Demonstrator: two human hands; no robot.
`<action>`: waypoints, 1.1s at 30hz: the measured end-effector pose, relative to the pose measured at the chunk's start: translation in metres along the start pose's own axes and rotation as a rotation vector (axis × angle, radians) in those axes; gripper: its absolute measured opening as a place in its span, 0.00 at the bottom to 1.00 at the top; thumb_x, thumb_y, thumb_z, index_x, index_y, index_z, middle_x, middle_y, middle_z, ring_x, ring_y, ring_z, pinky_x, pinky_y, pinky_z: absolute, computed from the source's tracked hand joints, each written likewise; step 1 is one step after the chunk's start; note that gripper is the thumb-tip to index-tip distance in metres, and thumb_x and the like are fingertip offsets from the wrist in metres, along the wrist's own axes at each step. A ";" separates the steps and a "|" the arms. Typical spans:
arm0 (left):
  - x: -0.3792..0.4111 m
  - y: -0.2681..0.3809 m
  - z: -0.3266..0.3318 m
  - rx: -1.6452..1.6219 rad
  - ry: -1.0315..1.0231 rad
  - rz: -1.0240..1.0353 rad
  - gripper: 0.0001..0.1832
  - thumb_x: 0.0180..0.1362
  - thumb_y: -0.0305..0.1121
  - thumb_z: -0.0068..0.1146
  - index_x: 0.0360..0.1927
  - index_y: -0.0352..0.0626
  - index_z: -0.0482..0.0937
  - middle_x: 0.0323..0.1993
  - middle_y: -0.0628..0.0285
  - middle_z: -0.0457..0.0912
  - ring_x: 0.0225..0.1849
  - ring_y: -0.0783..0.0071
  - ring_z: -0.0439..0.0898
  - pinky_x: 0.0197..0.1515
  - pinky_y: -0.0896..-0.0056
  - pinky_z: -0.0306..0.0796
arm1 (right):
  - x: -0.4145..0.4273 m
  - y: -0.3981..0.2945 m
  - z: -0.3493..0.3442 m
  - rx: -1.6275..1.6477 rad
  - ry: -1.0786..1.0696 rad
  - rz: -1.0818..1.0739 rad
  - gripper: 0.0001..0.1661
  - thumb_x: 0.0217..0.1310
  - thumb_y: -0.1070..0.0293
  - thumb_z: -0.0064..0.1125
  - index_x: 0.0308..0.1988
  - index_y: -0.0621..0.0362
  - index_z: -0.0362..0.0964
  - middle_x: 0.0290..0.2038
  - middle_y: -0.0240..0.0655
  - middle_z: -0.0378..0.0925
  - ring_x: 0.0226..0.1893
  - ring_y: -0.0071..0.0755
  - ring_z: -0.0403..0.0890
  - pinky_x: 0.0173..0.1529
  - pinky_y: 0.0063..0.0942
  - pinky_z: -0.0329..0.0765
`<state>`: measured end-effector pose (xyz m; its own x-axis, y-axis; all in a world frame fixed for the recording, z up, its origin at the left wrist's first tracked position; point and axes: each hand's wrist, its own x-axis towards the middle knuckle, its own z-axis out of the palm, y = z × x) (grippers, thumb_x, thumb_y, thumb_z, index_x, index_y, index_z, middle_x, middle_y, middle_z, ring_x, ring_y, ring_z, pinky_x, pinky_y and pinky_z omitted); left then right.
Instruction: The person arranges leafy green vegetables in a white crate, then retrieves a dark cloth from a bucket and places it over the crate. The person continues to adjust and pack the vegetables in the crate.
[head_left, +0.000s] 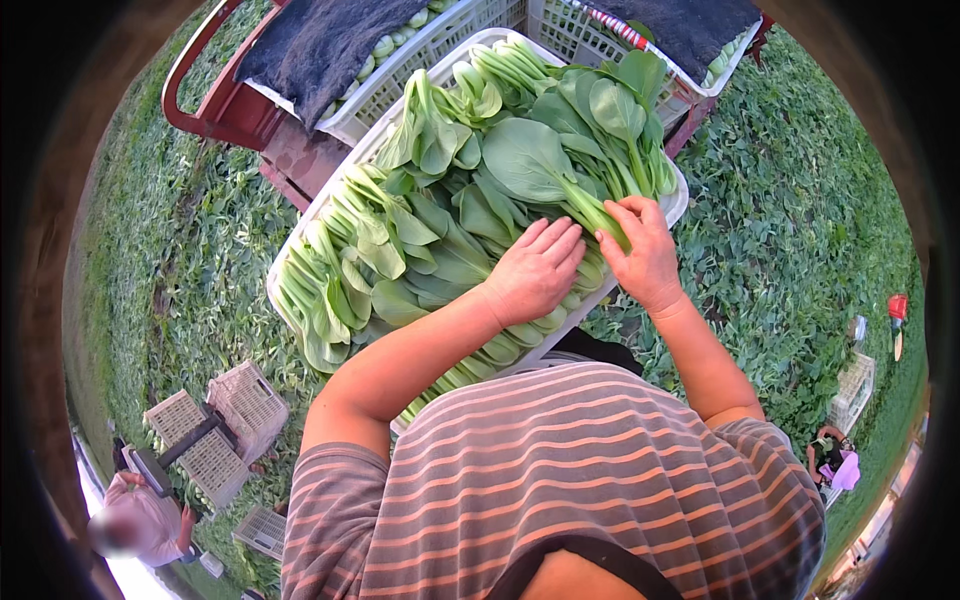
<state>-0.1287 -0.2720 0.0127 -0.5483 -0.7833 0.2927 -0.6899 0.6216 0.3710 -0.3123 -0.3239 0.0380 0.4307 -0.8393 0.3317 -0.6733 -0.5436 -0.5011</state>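
Observation:
Green-stemmed bok choy (442, 240) fills a white plastic crate (281, 262) in front of me, laid in rows with many stem ends toward the crate's sides. My left hand (538, 266) rests palm down, fingers together, on the greens near the crate's right side. Beside it, my right hand (643, 251) has thumb and fingers around the pale stem end of one bok choy head (540, 165). That head's broad leaf points up and left across the pile. Leaves and my left forearm hide the lower layers.
Behind the crate, a red cart (232, 112) carries more crates (442, 52), some under dark cloths (322, 52). Leafy crop (780, 217) covers the ground. A person (142, 517) stands lower left by stacked crates (199, 442); another person (832, 457) is at the far right.

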 end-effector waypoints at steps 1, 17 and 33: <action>0.000 0.000 -0.001 0.025 0.018 0.047 0.26 0.47 0.34 0.53 0.50 0.34 0.68 0.54 0.51 0.66 0.58 0.55 0.64 0.58 0.52 0.58 | -0.001 -0.001 0.001 -0.001 0.000 0.010 0.18 0.48 0.69 0.59 0.42 0.61 0.71 0.40 0.42 0.71 0.39 0.45 0.74 0.42 0.33 0.72; 0.029 0.001 0.013 -0.053 -0.133 -0.151 0.29 0.52 0.44 0.48 0.56 0.42 0.65 0.51 0.54 0.66 0.53 0.58 0.64 0.52 0.57 0.59 | -0.047 0.039 -0.016 1.492 0.288 0.490 0.06 0.64 0.69 0.44 0.41 0.58 0.63 0.38 0.36 0.73 0.39 0.31 0.75 0.46 0.30 0.72; 0.033 -0.012 -0.042 0.015 0.357 -0.044 0.22 0.40 0.29 0.58 0.43 0.39 0.72 0.42 0.54 0.73 0.49 0.55 0.72 0.52 0.56 0.65 | -0.022 0.021 0.009 -0.034 -0.159 -0.107 0.23 0.44 0.81 0.51 0.45 0.60 0.71 0.47 0.39 0.70 0.48 0.46 0.68 0.53 0.34 0.68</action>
<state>-0.1189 -0.3057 0.0548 -0.3200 -0.7590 0.5670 -0.7178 0.5849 0.3779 -0.3303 -0.3167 0.0134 0.5886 -0.7689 0.2497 -0.6376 -0.6314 -0.4414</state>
